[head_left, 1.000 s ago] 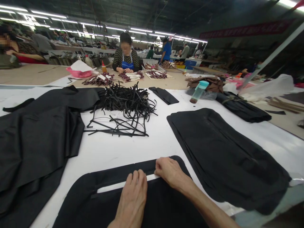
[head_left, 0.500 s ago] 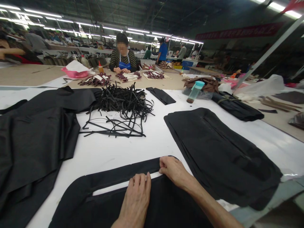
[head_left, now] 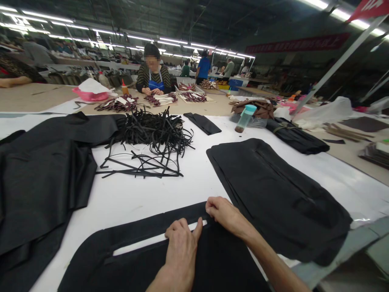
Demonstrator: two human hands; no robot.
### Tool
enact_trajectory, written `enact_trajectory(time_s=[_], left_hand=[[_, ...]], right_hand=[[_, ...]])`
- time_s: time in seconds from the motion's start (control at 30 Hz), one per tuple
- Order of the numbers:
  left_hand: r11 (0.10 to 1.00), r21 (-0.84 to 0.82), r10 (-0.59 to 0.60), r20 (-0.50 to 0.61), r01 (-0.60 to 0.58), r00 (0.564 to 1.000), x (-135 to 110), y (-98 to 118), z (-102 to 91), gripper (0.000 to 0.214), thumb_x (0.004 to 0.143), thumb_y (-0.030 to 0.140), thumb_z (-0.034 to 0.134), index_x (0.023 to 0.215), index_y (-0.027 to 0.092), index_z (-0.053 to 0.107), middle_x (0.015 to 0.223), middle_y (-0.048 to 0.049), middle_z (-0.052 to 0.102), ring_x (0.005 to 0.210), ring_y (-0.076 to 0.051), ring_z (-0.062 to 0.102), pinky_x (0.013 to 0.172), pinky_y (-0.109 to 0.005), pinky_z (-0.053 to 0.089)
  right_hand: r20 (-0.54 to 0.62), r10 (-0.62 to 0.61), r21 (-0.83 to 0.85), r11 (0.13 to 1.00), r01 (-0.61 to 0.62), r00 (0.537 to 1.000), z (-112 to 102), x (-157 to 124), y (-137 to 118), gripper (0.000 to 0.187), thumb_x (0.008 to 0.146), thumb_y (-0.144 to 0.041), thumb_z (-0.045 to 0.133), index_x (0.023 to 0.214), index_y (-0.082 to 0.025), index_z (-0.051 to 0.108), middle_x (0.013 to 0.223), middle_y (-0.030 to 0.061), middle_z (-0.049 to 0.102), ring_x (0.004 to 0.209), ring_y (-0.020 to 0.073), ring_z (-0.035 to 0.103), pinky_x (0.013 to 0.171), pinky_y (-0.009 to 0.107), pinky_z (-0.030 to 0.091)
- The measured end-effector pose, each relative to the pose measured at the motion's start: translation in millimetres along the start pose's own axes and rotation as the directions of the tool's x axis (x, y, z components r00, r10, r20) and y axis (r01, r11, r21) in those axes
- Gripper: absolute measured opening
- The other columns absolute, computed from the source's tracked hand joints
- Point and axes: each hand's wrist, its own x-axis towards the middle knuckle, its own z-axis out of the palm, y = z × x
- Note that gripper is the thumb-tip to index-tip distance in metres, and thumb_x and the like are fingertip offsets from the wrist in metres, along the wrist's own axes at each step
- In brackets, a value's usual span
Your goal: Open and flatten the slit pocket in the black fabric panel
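Note:
A black fabric panel (head_left: 136, 271) with rounded corners lies in front of me, with a long narrow slot near its far edge. White shows through the slot. My left hand (head_left: 179, 253) rests on the panel across the slot, fingers bent and thumb apart, pressing on the material. At the slot's right end, my right hand (head_left: 223, 213) is closed in a pinch on the panel near its far right corner. The curled fingers hide the exact spot they grip. A stack of similar black panels (head_left: 273, 194) lies to the right.
Left lies a large black sheet of material (head_left: 39, 182). Beyond my hands are a heap of black strips (head_left: 154, 129), a folded black piece (head_left: 203, 123) and a teal-lidded bottle (head_left: 245, 118). Across the table a person (head_left: 153, 73) handles maroon and white pieces (head_left: 161, 99).
My left hand has shifted slightly right along the slot, its fingers more bent and its thumb spread. My right hand still grips near the slot's end. The view has turned slightly.

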Motion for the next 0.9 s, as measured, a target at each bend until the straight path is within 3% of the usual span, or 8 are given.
enact_trajectory(time_s=[0.23,0.33,0.53,0.7,0.9], left_hand=[[0.999,0.04,-0.003,-0.067,0.006,0.998,0,1,11.0,0.045,0.094,0.026,0.033,0.133,0.048,0.029,0.085,-0.0091,0.059,0.074,-0.026,0.06,0.055,-0.032,0.039],[0.999,0.037,0.02,-0.167,-0.014,0.986,-3,-1,18.6,0.044,0.093,0.028,0.036,0.133,0.045,0.032,0.083,-0.0084,0.058,0.072,-0.026,0.057,0.055,-0.033,0.04],[0.997,-0.042,0.037,-0.388,-0.058,0.921,-16,-14,39.2,0.043,0.084,0.017,0.051,0.126,0.023,0.049,0.095,-0.009,0.057,0.086,-0.023,0.052,0.07,-0.036,0.045],[0.992,-0.108,0.01,-0.418,-0.06,0.909,-17,-22,48.8,0.042,0.076,0.008,0.055,0.117,0.016,0.056,0.097,-0.0076,0.057,0.087,-0.021,0.05,0.073,-0.032,0.045],[0.992,-0.1,0.036,-0.385,-0.08,0.922,-14,-18,40.1,0.042,0.083,0.016,0.053,0.124,0.022,0.05,0.096,-0.0076,0.057,0.084,-0.023,0.053,0.068,-0.036,0.047]], right_hand=[[-0.062,-0.028,-0.013,1.0,0.028,0.998,18,-8,-7,0.017,0.08,-0.016,0.042,0.071,-0.02,0.056,0.071,0.0,0.062,0.068,0.0122,0.054,0.058,0.022,0.031],[-0.078,-0.025,-0.058,0.998,0.02,0.997,23,-7,-7,0.015,0.08,-0.018,0.045,0.071,-0.019,0.057,0.073,0.001,0.062,0.071,0.0138,0.053,0.06,0.024,0.03],[-0.08,0.031,-0.12,0.992,-0.04,0.996,26,-4,-13,0.009,0.074,-0.025,0.057,0.066,-0.021,0.053,0.067,-0.0016,0.06,0.069,0.0147,0.053,0.058,0.025,0.028],[-0.104,0.108,-0.153,0.981,-0.123,0.989,31,-5,-25,0.015,0.071,-0.034,0.061,0.068,-0.022,0.053,0.07,0.0011,0.062,0.073,0.0189,0.056,0.059,0.027,0.027],[-0.12,0.151,-0.167,0.971,-0.17,0.981,29,-8,-34,0.022,0.072,-0.039,0.06,0.08,-0.02,0.053,0.079,0.0058,0.063,0.078,0.0231,0.058,0.06,0.028,0.028]])
